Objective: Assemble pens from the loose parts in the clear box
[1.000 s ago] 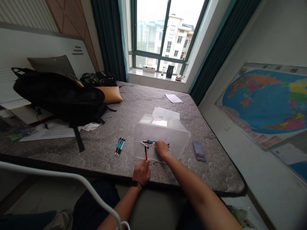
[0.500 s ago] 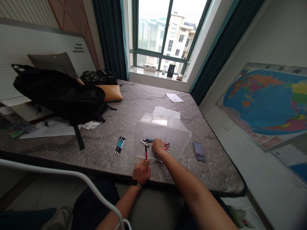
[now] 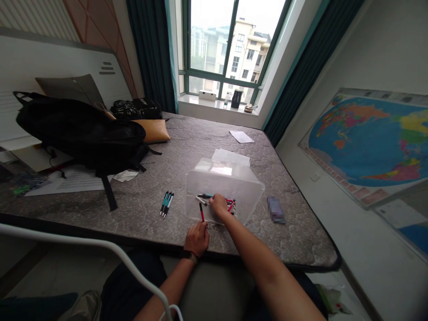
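Observation:
My left hand [image 3: 196, 238] is closed on a red and black pen [image 3: 201, 212], which points up and away from the mattress's front edge. A clear plastic box [image 3: 253, 189] lies with its open side toward me. Reaching into it, my right hand [image 3: 219, 206] has its fingers bent down among several loose pens [image 3: 231, 204], some red, some white, one teal and black. What its fingertips grip, if anything, is hidden. Left of the box, a few teal, black and white pens [image 3: 166, 204] lie side by side on the mattress.
The grey patterned mattress [image 3: 133, 223] carries a black backpack [image 3: 76, 133], a tan pouch [image 3: 152, 130] and paper sheets [image 3: 230, 157]. A blurred-out phone-like object [image 3: 276, 209] lies right of the box. A white curved tube [image 3: 117, 249] crosses the lower left.
My right hand has shifted very slightly left among the pens. My left hand still holds the red and black pen, now tilted a little more. The whole view has drifted slightly.

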The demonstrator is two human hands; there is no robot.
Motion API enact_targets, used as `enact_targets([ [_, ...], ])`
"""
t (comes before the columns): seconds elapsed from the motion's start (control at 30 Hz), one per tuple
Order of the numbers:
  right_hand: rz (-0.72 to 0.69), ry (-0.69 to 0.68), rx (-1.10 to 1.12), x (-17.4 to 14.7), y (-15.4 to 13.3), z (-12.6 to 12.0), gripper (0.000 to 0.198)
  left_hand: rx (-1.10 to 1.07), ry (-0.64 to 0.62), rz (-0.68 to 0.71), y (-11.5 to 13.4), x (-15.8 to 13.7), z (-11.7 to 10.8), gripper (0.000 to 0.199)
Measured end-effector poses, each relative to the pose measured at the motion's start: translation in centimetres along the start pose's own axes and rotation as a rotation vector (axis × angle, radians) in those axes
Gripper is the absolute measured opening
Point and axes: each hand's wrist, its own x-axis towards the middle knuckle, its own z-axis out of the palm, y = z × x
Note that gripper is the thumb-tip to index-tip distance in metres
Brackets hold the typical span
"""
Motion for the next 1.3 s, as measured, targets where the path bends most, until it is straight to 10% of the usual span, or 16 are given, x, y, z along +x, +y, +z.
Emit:
enact_targets([
  [0.43,-0.275,-0.023,0.355,-12.5,7.4,3.3,0.013,-0.077,0.005,-0.02,-0.6,0.3,0.6,0.029],
  [1.3,-0.178,0.005,0.444,-13.1,6.1,3.9,0.016,-0.085,-0.008,0.042,-1.0,0.1,1.0,0.031],
])
